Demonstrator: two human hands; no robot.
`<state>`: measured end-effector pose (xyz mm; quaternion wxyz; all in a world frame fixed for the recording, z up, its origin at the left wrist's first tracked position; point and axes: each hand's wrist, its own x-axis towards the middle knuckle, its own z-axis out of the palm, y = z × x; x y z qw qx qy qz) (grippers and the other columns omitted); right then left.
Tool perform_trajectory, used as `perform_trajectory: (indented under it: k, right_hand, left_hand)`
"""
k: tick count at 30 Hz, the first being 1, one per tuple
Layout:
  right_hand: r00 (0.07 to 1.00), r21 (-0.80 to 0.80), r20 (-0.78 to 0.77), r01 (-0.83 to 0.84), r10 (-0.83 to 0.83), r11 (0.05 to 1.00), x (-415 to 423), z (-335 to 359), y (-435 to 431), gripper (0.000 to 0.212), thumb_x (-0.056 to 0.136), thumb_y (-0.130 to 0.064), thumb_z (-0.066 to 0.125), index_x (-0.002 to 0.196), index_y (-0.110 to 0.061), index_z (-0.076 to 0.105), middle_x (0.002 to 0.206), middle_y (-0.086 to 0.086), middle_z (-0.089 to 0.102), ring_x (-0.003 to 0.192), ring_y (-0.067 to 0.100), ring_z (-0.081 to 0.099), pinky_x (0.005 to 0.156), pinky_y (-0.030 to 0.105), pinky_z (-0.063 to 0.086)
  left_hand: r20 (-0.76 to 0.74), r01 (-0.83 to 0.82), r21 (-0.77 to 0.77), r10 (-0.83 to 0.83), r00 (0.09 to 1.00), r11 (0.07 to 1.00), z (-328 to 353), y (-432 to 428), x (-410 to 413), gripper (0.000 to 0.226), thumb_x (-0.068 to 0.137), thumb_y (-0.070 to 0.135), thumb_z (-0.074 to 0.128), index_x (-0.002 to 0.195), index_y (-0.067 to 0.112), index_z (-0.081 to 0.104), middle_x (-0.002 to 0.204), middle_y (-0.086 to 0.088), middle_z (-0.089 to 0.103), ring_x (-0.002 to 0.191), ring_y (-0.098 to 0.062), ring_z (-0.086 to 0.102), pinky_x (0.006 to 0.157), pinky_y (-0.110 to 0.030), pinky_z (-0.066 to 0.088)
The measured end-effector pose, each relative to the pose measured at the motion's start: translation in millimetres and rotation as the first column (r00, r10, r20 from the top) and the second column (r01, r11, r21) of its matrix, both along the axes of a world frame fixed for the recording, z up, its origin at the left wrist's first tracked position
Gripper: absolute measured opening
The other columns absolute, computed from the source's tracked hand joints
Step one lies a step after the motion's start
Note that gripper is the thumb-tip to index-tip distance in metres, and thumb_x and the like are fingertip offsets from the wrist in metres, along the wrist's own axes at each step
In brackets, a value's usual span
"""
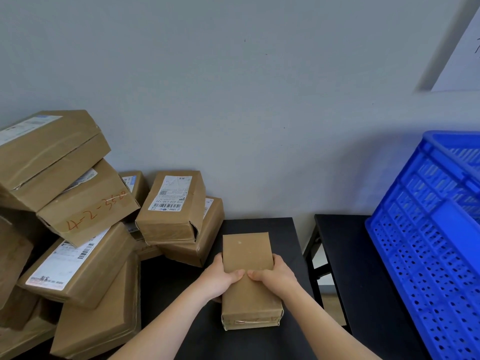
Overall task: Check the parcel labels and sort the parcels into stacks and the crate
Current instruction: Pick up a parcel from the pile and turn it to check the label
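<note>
A small brown parcel lies lengthwise on the black table, its plain top face up with no label showing. My left hand grips its left side, thumb on top. My right hand grips its right side, thumb on top, and the two thumbs nearly meet. A blue slatted crate stands on a second black table at the right. A loose heap of brown parcels fills the left, one marked 4-2-355 in red.
A labelled parcel leans on another just left of the held one. A narrow gap separates the two tables. A grey wall stands right behind everything.
</note>
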<state>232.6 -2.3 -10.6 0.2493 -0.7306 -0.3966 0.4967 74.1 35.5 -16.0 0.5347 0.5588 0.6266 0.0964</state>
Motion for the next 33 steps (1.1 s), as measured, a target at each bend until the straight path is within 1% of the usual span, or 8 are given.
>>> perform_trajectory:
  k: [6, 9, 15, 19, 23, 25, 29, 33]
  right_hand:
    - [0.999, -0.011, 0.043, -0.007, 0.007, 1.0, 0.1, -0.9, 2.9, 0.078, 0.08, -0.037, 0.072, 0.143, -0.019, 0.028, 0.128, 0.001, 0.052, 0.109, 0.02, 0.054, 0.088, 0.033, 0.047]
    - [1.0, -0.012, 0.026, -0.001, 0.001, 1.0, -0.4, -1.0, 1.7, 0.078, 0.081, -0.036, 0.072, 0.143, -0.02, 0.027, 0.128, 0.002, 0.051, 0.104, 0.018, 0.053, 0.088, 0.034, 0.046]
    - [1.0, 0.004, -0.007, -0.004, 0.004, 1.0, -0.1, 3.9, -4.5, 0.079, 0.083, -0.036, 0.07, 0.145, -0.02, 0.024, 0.133, 0.003, 0.049, 0.114, 0.021, 0.053, 0.087, 0.03, 0.044]
    - [0.999, 0.02, -0.04, 0.009, -0.009, 1.0, 0.0, 3.7, -8.9, 0.08, 0.083, -0.036, 0.071, 0.145, -0.02, 0.024, 0.133, 0.003, 0.049, 0.115, 0.021, 0.053, 0.092, 0.033, 0.045]
    - [0.996, 0.037, -0.076, 0.057, -0.054, 0.998, 0.8, 2.6, -10.2, 0.079, 0.083, -0.036, 0.07, 0.146, -0.019, 0.025, 0.132, 0.002, 0.051, 0.115, 0.022, 0.054, 0.098, 0.037, 0.047]
    - [0.993, 0.041, -0.096, 0.075, -0.071, 0.996, 1.9, 3.0, -9.0, 0.076, 0.084, -0.035, 0.069, 0.145, -0.019, 0.026, 0.133, 0.002, 0.05, 0.116, 0.022, 0.053, 0.099, 0.038, 0.046]
    - [0.989, 0.038, -0.112, 0.103, -0.098, 0.994, 4.6, 2.7, -5.4, 0.07, 0.087, -0.036, 0.065, 0.144, -0.018, 0.029, 0.134, 0.003, 0.05, 0.118, 0.023, 0.052, 0.101, 0.039, 0.045]
    - [0.976, 0.02, -0.16, 0.152, -0.147, 0.988, 8.4, 1.2, -2.4, 0.065, 0.089, -0.037, 0.063, 0.142, -0.016, 0.033, 0.13, 0.003, 0.052, 0.115, 0.022, 0.053, 0.1, 0.038, 0.044]
  left_hand:
    - [-0.014, 0.002, 0.0, -0.002, 1.0, 1.0, 1.2, 1.2, 0.4, 0.077, 0.089, 0.039, 0.061, 0.148, 0.023, 0.015, 0.142, -0.001, 0.041, 0.128, -0.023, 0.044, 0.101, -0.045, 0.045]
    - [-0.01, 0.004, -0.002, -0.004, 1.0, 1.0, 2.5, 0.0, 0.8, 0.077, 0.089, 0.039, 0.061, 0.148, 0.023, 0.014, 0.142, -0.001, 0.04, 0.128, -0.023, 0.044, 0.098, -0.043, 0.046]
    - [-0.041, -0.056, 0.01, 0.057, 0.998, 0.998, 3.0, -4.0, -1.8, 0.1, 0.084, 0.046, 0.065, 0.152, 0.016, -0.002, 0.152, -0.006, 0.029, 0.135, -0.026, 0.037, 0.105, -0.041, 0.041]
    - [-0.019, -0.049, 0.017, 0.049, 0.999, 0.999, 7.1, -8.9, 0.8, 0.07, 0.087, 0.044, 0.062, 0.143, 0.014, 0.033, 0.136, -0.003, 0.048, 0.12, -0.02, 0.05, 0.097, -0.035, 0.048]
    - [0.014, -0.082, 0.02, 0.082, 0.997, 0.996, 16.3, -7.8, 1.6, 0.062, 0.094, 0.044, 0.051, 0.144, 0.012, 0.031, 0.135, -0.003, 0.048, 0.106, -0.014, 0.051, 0.077, -0.025, 0.048]
    - [0.035, -0.096, 0.008, 0.095, 0.995, 0.995, 17.8, -4.1, 0.6, 0.061, 0.095, 0.047, 0.047, 0.144, 0.013, 0.033, 0.13, -0.002, 0.051, 0.11, -0.016, 0.053, 0.083, -0.03, 0.051]
    - [0.087, -0.129, 0.052, 0.125, 0.988, 0.99, 24.1, -1.5, 2.5, 0.041, 0.102, 0.041, 0.032, 0.126, 0.015, 0.052, 0.103, 0.004, 0.058, 0.093, -0.01, 0.054, 0.086, -0.033, 0.05]
    - [0.072, -0.131, 0.132, 0.122, 0.99, 0.983, 22.7, 0.2, 0.5, 0.033, 0.103, 0.025, 0.033, 0.13, 0.017, 0.051, 0.112, 0.002, 0.057, 0.1, -0.014, 0.054, 0.088, -0.034, 0.051]
